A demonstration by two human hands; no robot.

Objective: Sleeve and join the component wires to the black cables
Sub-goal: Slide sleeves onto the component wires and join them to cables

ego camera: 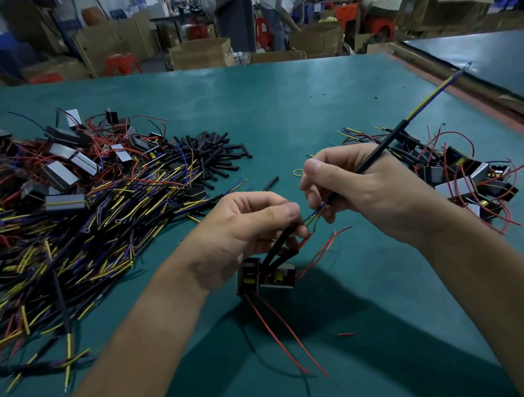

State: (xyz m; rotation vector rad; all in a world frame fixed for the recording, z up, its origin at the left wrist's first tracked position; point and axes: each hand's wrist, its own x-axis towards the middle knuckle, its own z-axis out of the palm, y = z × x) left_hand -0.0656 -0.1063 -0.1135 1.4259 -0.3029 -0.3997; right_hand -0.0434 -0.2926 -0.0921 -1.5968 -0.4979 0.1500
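My left hand [250, 226] pinches the black-sleeved wires [280, 246] of two small components [267, 276] that hang just above the green table [280, 111]. Thin red leads [281, 332] trail from the components toward me. My right hand [355, 186] grips a black cable [380, 149] whose blue and yellow wires [432, 96] stick up to the far right. The cable's bare lower ends [315, 215] meet the component wires between my fingertips.
A big heap of black cables with yellow and blue wires and components [71, 204] covers the left of the table. Loose black sleeves [215, 158] lie beside it. Joined components [468, 179] pile at the right. Cardboard boxes and people stand beyond the table's far edge.
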